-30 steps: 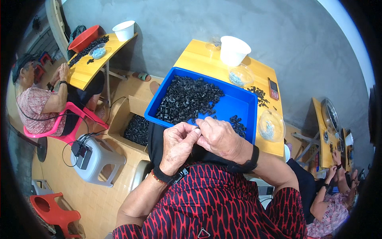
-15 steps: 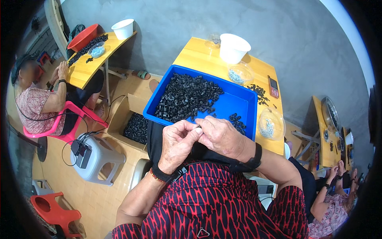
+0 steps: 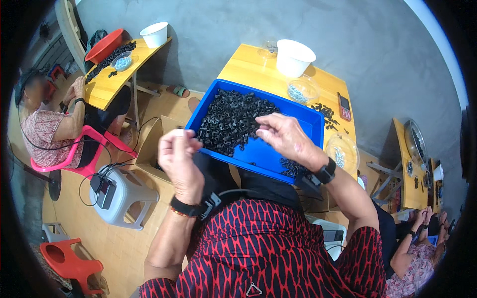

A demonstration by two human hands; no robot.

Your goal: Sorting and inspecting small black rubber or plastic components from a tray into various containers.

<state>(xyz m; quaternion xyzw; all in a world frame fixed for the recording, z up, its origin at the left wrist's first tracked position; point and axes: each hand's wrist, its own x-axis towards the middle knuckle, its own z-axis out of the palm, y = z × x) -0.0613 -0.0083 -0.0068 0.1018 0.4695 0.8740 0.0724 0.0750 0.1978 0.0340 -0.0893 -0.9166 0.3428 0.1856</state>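
Observation:
A blue tray (image 3: 230,160) rests over my lap, with a heap of small black plastic parts (image 3: 228,116) on its left side. My right hand (image 3: 289,139) reaches over the tray; its thumb and forefinger are slightly apart at the heap's right edge. Off the tray's left front corner is my left hand (image 3: 180,161), raised with fingers curled together. A small dark piece, seemingly one black plastic part (image 3: 180,127), shows at its fingertips. A smaller group of black parts (image 3: 293,168) lies in the tray's near right corner, partly behind my right wrist.
Behind the tray, a yellow table (image 3: 248,59) bears a white tub (image 3: 295,58), clear bowls of screws (image 3: 304,90) (image 3: 342,152), loose black parts and a phone (image 3: 344,107). At left are a cardboard box (image 3: 150,158), a grey stool (image 3: 121,193) and a seated person (image 3: 52,129).
My hands were together in front of the tray and have parted. The left moved left and up, the right moved forward to the heap. The tray's front edge now shows.

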